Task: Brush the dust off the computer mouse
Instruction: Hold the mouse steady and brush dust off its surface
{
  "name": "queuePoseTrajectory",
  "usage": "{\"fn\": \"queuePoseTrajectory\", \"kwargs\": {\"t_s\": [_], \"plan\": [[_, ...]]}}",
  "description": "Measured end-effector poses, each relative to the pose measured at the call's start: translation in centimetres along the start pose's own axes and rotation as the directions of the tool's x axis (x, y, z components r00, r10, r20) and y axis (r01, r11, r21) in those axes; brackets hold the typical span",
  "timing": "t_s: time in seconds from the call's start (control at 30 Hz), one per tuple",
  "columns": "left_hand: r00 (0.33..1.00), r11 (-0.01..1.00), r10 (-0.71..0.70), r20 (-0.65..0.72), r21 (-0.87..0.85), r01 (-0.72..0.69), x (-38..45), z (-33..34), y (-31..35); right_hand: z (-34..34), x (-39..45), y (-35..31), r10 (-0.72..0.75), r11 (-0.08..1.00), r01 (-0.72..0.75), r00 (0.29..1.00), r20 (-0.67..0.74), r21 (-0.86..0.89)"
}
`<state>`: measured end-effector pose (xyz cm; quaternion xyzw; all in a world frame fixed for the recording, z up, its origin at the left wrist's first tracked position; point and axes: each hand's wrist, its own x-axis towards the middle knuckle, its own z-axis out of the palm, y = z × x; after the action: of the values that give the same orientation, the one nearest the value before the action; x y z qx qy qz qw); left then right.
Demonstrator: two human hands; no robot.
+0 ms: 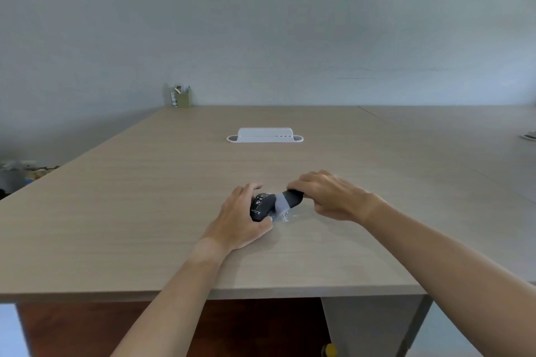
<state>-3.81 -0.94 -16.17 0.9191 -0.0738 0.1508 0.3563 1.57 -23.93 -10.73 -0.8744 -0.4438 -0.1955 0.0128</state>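
A black computer mouse (261, 206) with white specks on its top lies on the wooden table (145, 211), near the middle front. My left hand (239, 222) grips it from the left side, thumb under its near end. My right hand (327, 197) holds a brush (290, 200) with a dark handle and pale grey bristles. The bristles touch the right side of the mouse. A small patch of whitish dust (287, 217) lies on the table just below the bristles.
A white cable-port cover (264, 135) sits in the table farther back. A small box with pens (182, 97) stands at the far left corner against the wall. The table's front edge (261, 293) is close to me. Clutter lies beyond the left edge.
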Motion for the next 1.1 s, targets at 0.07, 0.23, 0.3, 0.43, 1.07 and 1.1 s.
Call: {"fn": "queuePoseTrajectory", "kwargs": {"t_s": [0.07, 0.23, 0.3, 0.43, 1.07, 1.1], "plan": [[1.000, 1.000, -0.002, 0.000, -0.001, 0.002, 0.0, -0.1, 0.0, -0.2, -0.3, 0.7, 0.075, 0.997, -0.075, 0.997, 0.029, 0.000], [1.000, 1.000, 0.002, -0.027, 0.007, -0.002, 0.0, 0.0, 0.3, -0.8, 1.2, -0.3, 0.307, 0.877, -0.294, 0.951, 0.028, 0.381], [0.999, 1.000, -0.029, -0.036, 0.005, 0.030, 0.2, 0.0, 0.3, -0.9, 1.5, -0.9, 0.330, 0.847, -0.331, 0.941, 0.075, 0.417], [0.998, 0.999, -0.036, -0.047, 0.012, 0.037, 0.4, 0.2, -0.1, -1.1, 1.2, -0.4, 0.394, 0.821, -0.433, 0.901, 0.181, 0.371], [0.999, 0.995, 0.006, -0.044, 0.103, -0.002, 0.4, 0.3, -0.3, -1.9, 1.8, -1.8, 0.477, 0.727, -0.465, 0.871, 0.115, 0.504], [0.999, 0.994, 0.004, -0.040, 0.110, 0.001, 0.4, 0.3, -0.2, -1.9, 1.7, -1.6, 0.475, 0.728, -0.476, 0.869, 0.138, 0.494]]}}
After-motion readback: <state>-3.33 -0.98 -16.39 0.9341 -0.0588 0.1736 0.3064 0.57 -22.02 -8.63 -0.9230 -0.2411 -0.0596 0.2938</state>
